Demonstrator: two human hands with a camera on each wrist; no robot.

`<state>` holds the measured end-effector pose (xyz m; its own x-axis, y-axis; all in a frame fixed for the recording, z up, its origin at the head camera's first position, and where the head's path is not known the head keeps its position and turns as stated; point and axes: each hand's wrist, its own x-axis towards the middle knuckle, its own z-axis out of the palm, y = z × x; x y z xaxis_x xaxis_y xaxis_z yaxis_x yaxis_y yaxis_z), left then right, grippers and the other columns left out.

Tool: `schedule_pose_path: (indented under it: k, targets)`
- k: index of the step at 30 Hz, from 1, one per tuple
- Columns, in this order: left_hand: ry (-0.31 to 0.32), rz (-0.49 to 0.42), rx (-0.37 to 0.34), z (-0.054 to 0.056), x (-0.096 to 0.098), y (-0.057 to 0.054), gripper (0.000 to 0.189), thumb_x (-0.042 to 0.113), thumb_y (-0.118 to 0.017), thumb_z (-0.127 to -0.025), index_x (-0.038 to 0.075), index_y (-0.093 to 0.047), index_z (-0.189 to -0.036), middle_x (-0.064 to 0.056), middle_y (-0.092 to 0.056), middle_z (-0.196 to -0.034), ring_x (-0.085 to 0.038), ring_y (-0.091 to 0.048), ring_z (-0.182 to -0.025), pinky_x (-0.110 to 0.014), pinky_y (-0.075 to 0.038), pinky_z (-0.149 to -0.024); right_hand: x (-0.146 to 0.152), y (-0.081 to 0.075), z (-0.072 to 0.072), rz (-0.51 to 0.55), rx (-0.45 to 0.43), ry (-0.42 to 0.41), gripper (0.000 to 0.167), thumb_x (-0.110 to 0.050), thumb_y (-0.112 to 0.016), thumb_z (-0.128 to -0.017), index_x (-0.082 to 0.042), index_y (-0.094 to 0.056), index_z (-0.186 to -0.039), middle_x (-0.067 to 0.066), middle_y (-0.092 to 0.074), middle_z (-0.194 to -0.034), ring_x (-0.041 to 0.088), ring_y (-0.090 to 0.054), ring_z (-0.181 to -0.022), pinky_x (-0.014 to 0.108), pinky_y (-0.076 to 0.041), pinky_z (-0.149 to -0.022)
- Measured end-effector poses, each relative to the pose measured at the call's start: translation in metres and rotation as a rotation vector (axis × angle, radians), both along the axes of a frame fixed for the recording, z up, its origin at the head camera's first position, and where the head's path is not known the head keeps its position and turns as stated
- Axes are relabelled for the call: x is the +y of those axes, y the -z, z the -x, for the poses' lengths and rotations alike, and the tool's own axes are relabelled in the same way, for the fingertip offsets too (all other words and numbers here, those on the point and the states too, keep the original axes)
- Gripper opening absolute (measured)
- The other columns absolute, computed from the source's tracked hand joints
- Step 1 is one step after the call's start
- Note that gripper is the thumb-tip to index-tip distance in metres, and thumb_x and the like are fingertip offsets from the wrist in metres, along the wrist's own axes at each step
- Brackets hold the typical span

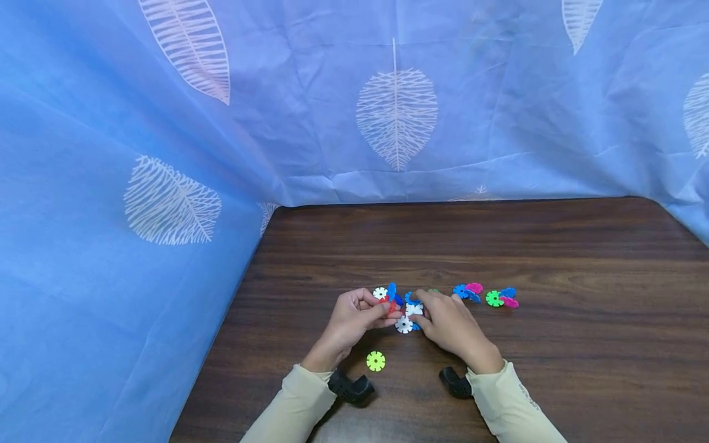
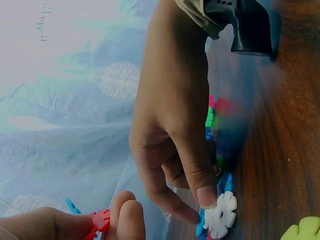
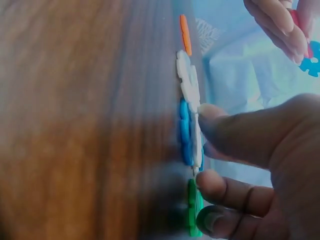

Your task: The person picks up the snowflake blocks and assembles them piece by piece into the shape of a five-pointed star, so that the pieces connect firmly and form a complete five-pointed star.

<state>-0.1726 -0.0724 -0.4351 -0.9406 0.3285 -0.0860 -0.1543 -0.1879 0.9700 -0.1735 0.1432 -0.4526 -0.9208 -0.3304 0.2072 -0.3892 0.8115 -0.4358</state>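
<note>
My left hand [image 1: 354, 317] pinches a red notched plastic disc [image 1: 393, 306] between thumb and fingers. Blue disc pieces [image 1: 392, 290] show right by it, and in the right wrist view a blue disc [image 3: 312, 60] juts past the red one. The right hand [image 1: 451, 323] reaches down over a small cluster on the table, its thumb touching a white disc [image 2: 221, 215]. Its index fingertip is at a blue disc edge beside that white one. Below the hand lie another blue disc [image 3: 185, 132] and a green disc [image 3: 192, 207], close to the other fingertips.
A yellow-green disc [image 1: 375, 361] lies alone nearer the body. Two joined groups rest to the right, one blue and pink [image 1: 461, 291], one with a green disc [image 1: 495, 299]. Another white disc [image 1: 380, 293] is beyond the left fingers. Blue leaf-patterned cloth [image 1: 332, 123] borders the brown table [image 1: 581, 264].
</note>
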Motion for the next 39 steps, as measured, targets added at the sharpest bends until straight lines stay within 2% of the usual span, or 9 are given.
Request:
schedule_pose_path:
  k: [5,9,12,18,24,27,29,35,39]
  targets:
    - [0.003,0.009,0.006,-0.001,-0.001,0.001,0.007,-0.008,-0.066,-0.096,-0.007,-0.059,-0.094,-0.028,-0.074,-0.098,-0.03,-0.077,-0.091,-0.038,-0.061,-0.083,0.002,0.002,0.0,0.022,-0.023,0.004,0.027,-0.014,-0.082,-0.09,-0.007,-0.068,-0.112,-0.008,-0.047,-0.069,0.009,-0.043,-0.061,0.034,-0.036,-0.068]
    - [-0.003,0.007,0.009,-0.001,0.0,0.0,0.007,-0.009,-0.065,-0.096,-0.006,-0.06,-0.093,-0.027,-0.074,-0.097,-0.03,-0.077,-0.09,-0.039,-0.061,-0.083,0.005,0.001,-0.001,0.078,-0.049,0.011,0.024,-0.012,-0.082,-0.09,-0.006,-0.066,-0.106,-0.007,-0.046,-0.068,0.008,-0.042,-0.058,0.031,-0.037,-0.061]
    - [-0.001,0.005,0.016,-0.001,0.0,0.0,0.006,-0.01,-0.065,-0.096,-0.007,-0.06,-0.093,-0.027,-0.074,-0.097,-0.03,-0.077,-0.09,-0.039,-0.061,-0.083,0.007,-0.001,-0.002,0.098,-0.058,0.013,0.023,-0.011,-0.082,-0.089,-0.006,-0.065,-0.104,-0.006,-0.046,-0.069,0.008,-0.042,-0.057,0.029,-0.037,-0.057]
    - [-0.001,0.018,0.032,0.0,-0.001,0.0,0.006,-0.008,-0.067,-0.096,-0.009,-0.062,-0.096,-0.025,-0.074,-0.097,-0.029,-0.077,-0.09,-0.04,-0.061,-0.083,0.008,-0.003,-0.002,0.135,-0.095,0.005,0.024,-0.009,-0.082,-0.089,-0.007,-0.06,-0.097,-0.003,-0.047,-0.072,0.011,-0.042,-0.06,0.029,-0.037,-0.058]
    - [-0.011,0.055,0.053,0.0,-0.003,0.0,0.013,-0.002,-0.07,-0.097,-0.011,-0.064,-0.103,-0.025,-0.075,-0.096,-0.022,-0.077,-0.079,-0.037,-0.063,-0.077,0.009,-0.004,-0.002,0.203,-0.128,-0.044,0.024,-0.008,-0.079,-0.091,-0.011,-0.056,-0.086,-0.004,-0.045,-0.068,0.01,-0.041,-0.059,0.026,-0.035,-0.054]
    - [-0.017,0.061,0.067,0.001,-0.003,0.0,0.014,-0.001,-0.067,-0.099,-0.012,-0.064,-0.106,-0.026,-0.075,-0.094,-0.018,-0.075,-0.072,-0.036,-0.064,-0.074,0.01,-0.006,-0.001,0.243,-0.069,-0.076,0.024,-0.007,-0.079,-0.091,-0.014,-0.058,-0.08,-0.009,-0.042,-0.063,0.005,-0.038,-0.056,0.024,-0.033,-0.052]
    - [-0.025,0.062,0.069,0.001,-0.003,0.001,0.014,-0.001,-0.066,-0.1,-0.012,-0.065,-0.108,-0.027,-0.075,-0.094,-0.016,-0.074,-0.07,-0.037,-0.064,-0.074,0.009,-0.008,-0.002,0.298,0.009,-0.093,0.023,-0.005,-0.079,-0.09,-0.015,-0.062,-0.079,-0.011,-0.044,-0.064,0.003,-0.038,-0.056,0.023,-0.034,-0.052]
    - [-0.045,0.057,0.036,0.002,-0.003,0.002,0.015,0.0,-0.066,-0.1,-0.01,-0.067,-0.111,-0.029,-0.074,-0.1,-0.016,-0.075,-0.074,-0.041,-0.063,-0.08,0.005,-0.015,-0.005,0.446,0.275,-0.148,0.011,-0.001,-0.077,-0.092,-0.012,-0.075,-0.091,-0.007,-0.069,-0.08,0.005,-0.051,-0.066,0.031,-0.047,-0.058]
    - [-0.041,0.042,0.032,0.002,-0.002,0.001,0.016,0.0,-0.066,-0.1,-0.011,-0.067,-0.111,-0.029,-0.074,-0.099,-0.017,-0.075,-0.075,-0.039,-0.063,-0.078,0.002,-0.015,-0.005,0.463,0.33,-0.173,0.006,-0.003,-0.077,-0.092,-0.009,-0.077,-0.096,-0.007,-0.074,-0.087,0.005,-0.056,-0.07,0.038,-0.048,-0.065]
